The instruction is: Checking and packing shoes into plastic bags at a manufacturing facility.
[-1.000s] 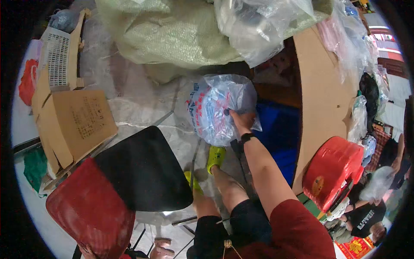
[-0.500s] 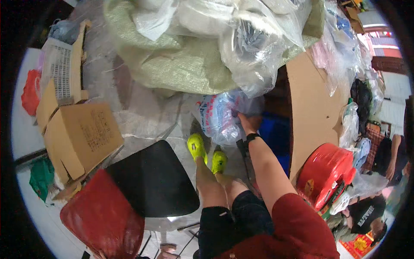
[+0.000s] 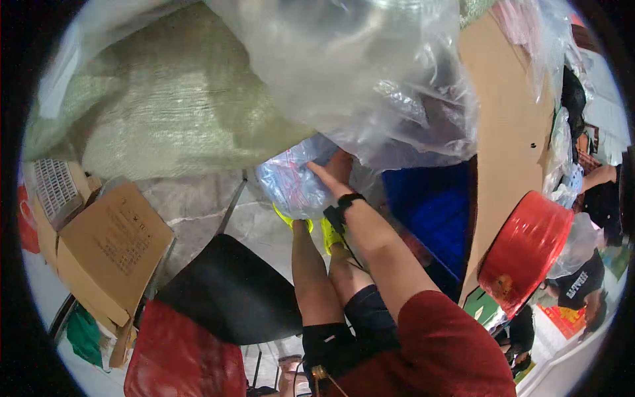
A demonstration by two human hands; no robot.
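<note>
My right hand (image 3: 336,173) reaches forward beneath an overhanging sack and grips a bulging, see-through plastic bag (image 3: 291,182) with red and blue print. The thumb lies along the bag's right side; the other fingers are mostly hidden. A dark band circles that wrist. Above the hand hangs a large pale green woven sack (image 3: 178,99), with a big clear plastic bag (image 3: 370,73) bulging over its right side. The printed bag is above my yellow-green shoes (image 3: 329,237), partly covering them. My left hand does not show.
A cardboard box (image 3: 116,241) stands left, near a red seat (image 3: 182,354) and a black seat (image 3: 231,291). At right are a blue surface (image 3: 426,218), an upright cardboard sheet (image 3: 503,112) and a red wrapped roll (image 3: 526,251). Other people (image 3: 582,284) are at far right.
My right hand and the printed bag have shifted left, and the bag now covers more of my shoes. The woven sack and the clear bag over it look larger and closer.
</note>
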